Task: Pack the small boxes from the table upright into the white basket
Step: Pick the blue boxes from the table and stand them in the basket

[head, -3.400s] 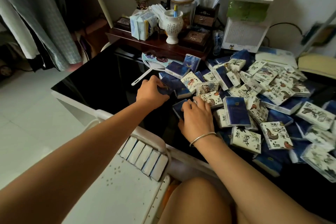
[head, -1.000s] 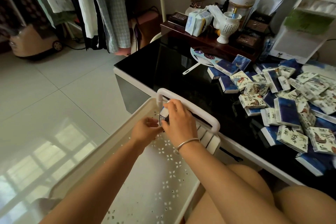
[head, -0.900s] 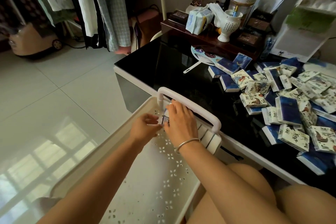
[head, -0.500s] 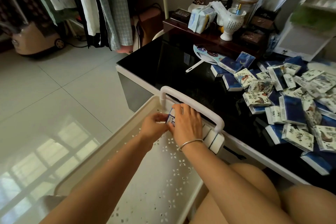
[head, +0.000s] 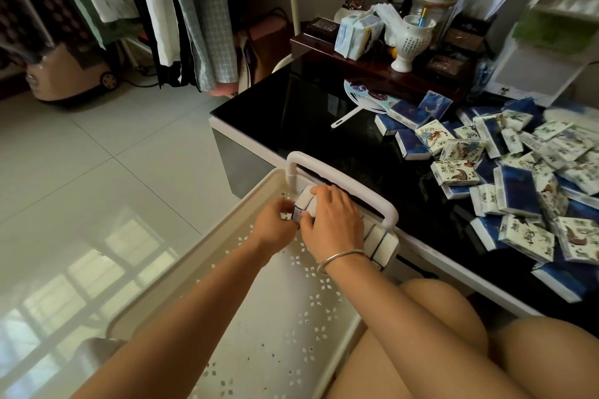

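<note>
Step in hand: placing. Both left hand [head: 275, 222] and right hand [head: 335, 220] inside white perforated plastic basket [head: 181, 269], far end, under handle [head: 340, 181]. Batch of small blue-and-white boxes [head: 306, 204] on edge between them: left fingers pinch near box, right fingers curl over tops. Upright row [head: 377, 238] already lines far wall. Loose pile [head: 518, 191] waits on black glass table [head: 308, 120]. Next, my reading: seat batch flush against row, release without tipping, reach for more.
</note>
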`<state>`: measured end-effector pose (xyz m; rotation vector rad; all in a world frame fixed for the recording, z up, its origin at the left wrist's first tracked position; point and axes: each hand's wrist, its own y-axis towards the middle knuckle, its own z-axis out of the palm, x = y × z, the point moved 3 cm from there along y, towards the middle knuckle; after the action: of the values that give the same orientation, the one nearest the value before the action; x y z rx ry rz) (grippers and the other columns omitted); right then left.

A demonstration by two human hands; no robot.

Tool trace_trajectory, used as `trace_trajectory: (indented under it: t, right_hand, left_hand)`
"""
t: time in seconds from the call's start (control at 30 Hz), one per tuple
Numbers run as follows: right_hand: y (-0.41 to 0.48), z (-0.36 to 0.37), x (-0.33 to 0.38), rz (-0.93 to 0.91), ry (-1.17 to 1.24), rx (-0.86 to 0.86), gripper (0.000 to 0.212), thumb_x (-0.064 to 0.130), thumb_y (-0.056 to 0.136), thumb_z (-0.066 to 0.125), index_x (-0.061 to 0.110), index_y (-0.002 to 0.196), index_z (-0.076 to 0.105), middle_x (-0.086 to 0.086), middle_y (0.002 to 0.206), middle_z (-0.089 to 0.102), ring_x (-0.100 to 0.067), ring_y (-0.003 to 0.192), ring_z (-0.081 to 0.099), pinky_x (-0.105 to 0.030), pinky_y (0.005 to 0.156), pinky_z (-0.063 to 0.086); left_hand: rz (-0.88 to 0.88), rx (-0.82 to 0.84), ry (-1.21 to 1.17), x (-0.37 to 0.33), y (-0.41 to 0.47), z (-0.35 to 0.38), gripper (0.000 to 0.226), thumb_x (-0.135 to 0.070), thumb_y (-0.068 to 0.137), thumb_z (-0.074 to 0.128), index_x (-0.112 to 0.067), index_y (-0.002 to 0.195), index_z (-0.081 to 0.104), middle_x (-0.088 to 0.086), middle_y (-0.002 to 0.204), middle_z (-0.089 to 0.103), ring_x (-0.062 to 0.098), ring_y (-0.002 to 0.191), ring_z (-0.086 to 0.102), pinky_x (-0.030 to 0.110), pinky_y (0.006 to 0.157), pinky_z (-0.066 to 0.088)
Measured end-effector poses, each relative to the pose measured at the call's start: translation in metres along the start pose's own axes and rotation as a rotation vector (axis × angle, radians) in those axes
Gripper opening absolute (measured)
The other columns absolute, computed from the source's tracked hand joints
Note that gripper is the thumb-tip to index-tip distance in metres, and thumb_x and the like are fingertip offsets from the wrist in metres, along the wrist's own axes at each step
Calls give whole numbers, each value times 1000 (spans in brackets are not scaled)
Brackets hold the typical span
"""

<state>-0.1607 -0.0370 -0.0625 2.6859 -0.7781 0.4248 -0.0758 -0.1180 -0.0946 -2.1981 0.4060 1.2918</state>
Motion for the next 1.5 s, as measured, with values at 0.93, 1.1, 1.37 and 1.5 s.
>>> trace_trajectory:
  t: [0.93,1.1,1.37,1.5]
  right_hand:
    - [-33,-47,-18,28,136,68,32,20,91,53,22,123,50,2,122,57,-18,115,51,-32,92,45]
    - [-33,-50,-16,18,153,53,32,19,91,52,22,123,50,1,120,57,-18,112,51,-32,91,47]
    - [-42,-84,-45,66,183,-60,30,16,89,54,23,118,54,4,115,58,-15,107,51,-26,83,43]
    - [-54,-113,-101,205,183,-168,27,16,87,57,22,113,58,3,113,61,-19,106,56,-34,85,48]
  left_hand:
    - [111,-6,69,-12,-4,-2,34,-14,93,50,-19,126,59,-1,120,64,15,93,65,33,78,56]
    - [80,-126,198,-7,-9,-11,47,-8,87,50,-15,133,54,0,131,59,20,102,64,38,91,53]
    - [424,-299,179,-60,-62,21,24,-5,85,52,-23,99,62,-10,97,65,8,79,60,30,70,52]
    - [566,-108,196,-95,-82,80,20,-8,86,54,-24,95,64,-9,94,67,9,82,61,33,72,55]
